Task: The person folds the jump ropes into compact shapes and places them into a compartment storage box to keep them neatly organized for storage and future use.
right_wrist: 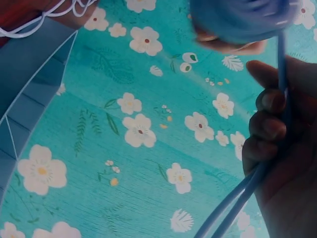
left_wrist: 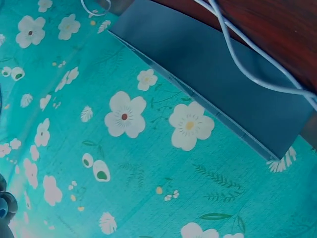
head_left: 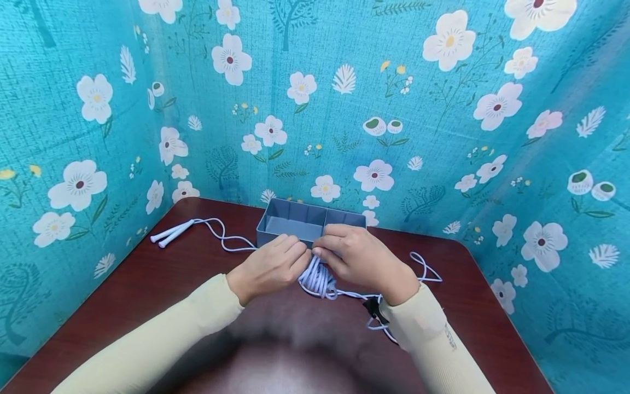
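Observation:
A pale blue skipping rope is gathered into a bundle of loops (head_left: 318,280) at the middle of the dark red table (head_left: 162,284). My left hand (head_left: 297,260) grips the bundle from the left. My right hand (head_left: 325,253) pinches it from the right. In the right wrist view my right fingers (right_wrist: 270,129) curl round two rope strands (right_wrist: 237,198), with the bundle (right_wrist: 237,17) blurred above. The rope's two white handles (head_left: 169,232) lie at the far left, and a loose length (head_left: 221,235) runs from them towards my hands.
A grey-blue divided box (head_left: 295,204) stands just behind my hands; its side (left_wrist: 213,74) also fills the left wrist view. More slack rope (head_left: 425,271) loops to the right. Teal flowered cloth walls (head_left: 443,137) close in the table's back and sides.

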A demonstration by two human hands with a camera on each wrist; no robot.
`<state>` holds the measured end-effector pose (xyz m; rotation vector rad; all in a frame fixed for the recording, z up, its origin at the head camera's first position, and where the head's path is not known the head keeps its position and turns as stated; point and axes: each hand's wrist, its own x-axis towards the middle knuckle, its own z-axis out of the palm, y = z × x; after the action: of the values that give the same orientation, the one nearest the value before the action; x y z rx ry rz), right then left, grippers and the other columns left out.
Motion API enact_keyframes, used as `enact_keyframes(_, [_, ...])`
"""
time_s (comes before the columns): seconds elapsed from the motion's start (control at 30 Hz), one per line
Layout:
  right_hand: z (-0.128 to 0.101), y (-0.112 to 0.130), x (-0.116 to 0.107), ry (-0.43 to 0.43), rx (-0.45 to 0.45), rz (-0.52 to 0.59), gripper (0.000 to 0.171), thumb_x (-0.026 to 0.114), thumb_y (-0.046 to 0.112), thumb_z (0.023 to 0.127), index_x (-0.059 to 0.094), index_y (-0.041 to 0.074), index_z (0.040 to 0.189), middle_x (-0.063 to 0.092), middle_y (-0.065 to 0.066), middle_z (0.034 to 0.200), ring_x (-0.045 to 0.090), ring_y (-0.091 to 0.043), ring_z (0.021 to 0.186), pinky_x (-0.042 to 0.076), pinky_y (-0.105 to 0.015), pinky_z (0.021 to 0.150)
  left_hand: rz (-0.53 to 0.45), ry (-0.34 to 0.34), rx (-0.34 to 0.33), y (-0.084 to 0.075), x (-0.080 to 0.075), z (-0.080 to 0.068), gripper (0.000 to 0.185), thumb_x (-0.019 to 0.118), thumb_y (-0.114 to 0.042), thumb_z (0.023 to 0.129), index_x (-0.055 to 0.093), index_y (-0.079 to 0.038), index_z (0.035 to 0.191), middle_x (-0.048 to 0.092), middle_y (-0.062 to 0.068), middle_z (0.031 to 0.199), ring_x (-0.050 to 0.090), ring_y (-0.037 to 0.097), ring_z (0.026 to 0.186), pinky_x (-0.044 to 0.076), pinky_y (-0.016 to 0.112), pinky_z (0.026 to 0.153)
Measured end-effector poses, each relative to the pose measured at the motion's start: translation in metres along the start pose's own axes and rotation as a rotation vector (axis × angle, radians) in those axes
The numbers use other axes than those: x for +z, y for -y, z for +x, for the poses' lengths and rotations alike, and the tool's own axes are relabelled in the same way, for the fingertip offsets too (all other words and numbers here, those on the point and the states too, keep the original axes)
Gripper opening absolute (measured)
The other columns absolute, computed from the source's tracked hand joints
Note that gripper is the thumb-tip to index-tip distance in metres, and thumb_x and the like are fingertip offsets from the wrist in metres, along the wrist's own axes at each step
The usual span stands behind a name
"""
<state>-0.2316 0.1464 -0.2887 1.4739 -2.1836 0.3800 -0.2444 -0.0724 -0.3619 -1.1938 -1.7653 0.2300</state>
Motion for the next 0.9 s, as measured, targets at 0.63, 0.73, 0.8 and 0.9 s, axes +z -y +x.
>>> enact_keyframes(0.63, [-0.008,-0.036,0.040,0.033,0.329,0.604,0.011,0.065,0.018,0.094,0.057,0.016,0.087,0.044,0.006,0.065,0.042,-0.013,0.059,0.036,-0.029,0.055,-0.082,-0.064,-0.079,0.004,-0.018,0.006,0.022,0.042,-0.013,0.094,0.058,0.001,0.093,0.059,0.018,0.100,0.057,0.029,0.093,0.047,0.038,0.094])
enact_keyframes(0.73, [-0.008,-0.039,0.056,0.001,0.341,0.683,0.011,0.058,0.016,0.098,0.060,0.010,0.089,0.046,0.006,0.069,0.044,-0.012,0.062,0.037,-0.027,0.055,-0.086,-0.058,-0.122,0.005,-0.018,0.006,0.023,0.039,-0.011,0.096,0.058,0.001,0.093,0.059,0.018,0.100,0.057,0.030,0.094,0.045,0.040,0.097])
enact_keyframes(0.8, [-0.009,-0.039,0.066,-0.027,0.344,0.713,0.013,0.053,0.011,0.099,0.061,0.006,0.089,0.049,0.006,0.072,0.046,-0.012,0.065,0.039,-0.026,0.056,-0.076,-0.060,-0.147,0.006,-0.018,0.007,0.024,0.037,-0.009,0.096,0.058,0.001,0.092,0.059,0.017,0.097,0.056,0.029,0.091,0.046,0.040,0.094])
enact_keyframes(0.9, [-0.010,-0.038,0.076,-0.074,0.332,0.716,0.017,0.050,0.003,0.099,0.061,0.003,0.088,0.051,0.004,0.071,0.049,-0.011,0.064,0.042,-0.026,0.055,-0.061,-0.054,-0.182,0.008,-0.019,0.006,0.025,0.035,-0.007,0.095,0.057,0.000,0.088,0.056,0.014,0.088,0.055,0.028,0.083,0.048,0.040,0.086])
